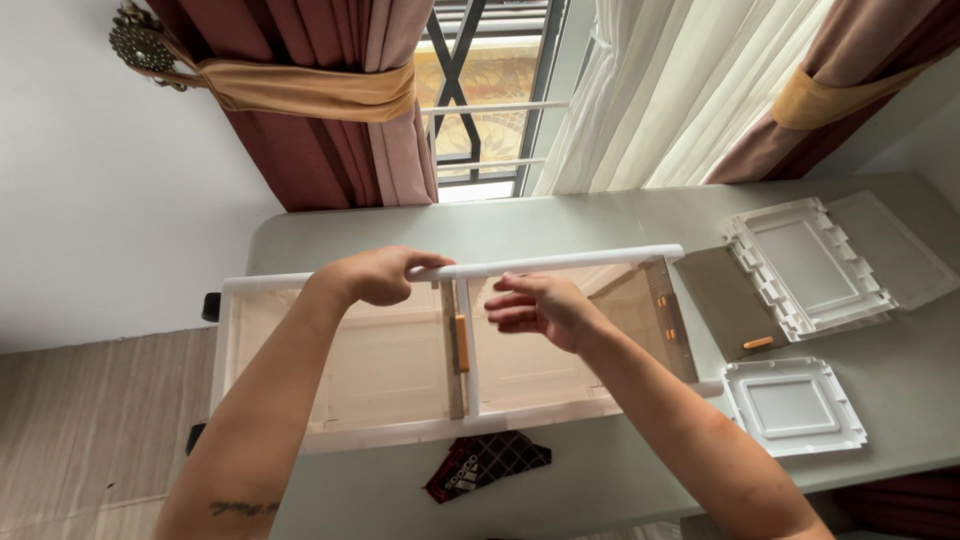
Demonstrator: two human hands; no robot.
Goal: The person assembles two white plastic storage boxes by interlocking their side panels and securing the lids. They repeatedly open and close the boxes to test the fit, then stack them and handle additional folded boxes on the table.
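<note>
Your left hand (375,275) clamped frame (560,262) top rail; right hand (540,308) hovered open just below rail. Frame looked light, stiff, thin plastic, likely brittle; rails best grip.

Frame (450,340) on table (600,215), panels (810,265) to its right, cloth (485,465) before it

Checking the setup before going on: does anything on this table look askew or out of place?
The dark checked cloth hangs over the near edge of the grey table, under the white translucent plastic frame. Nothing looks damaged.
</note>
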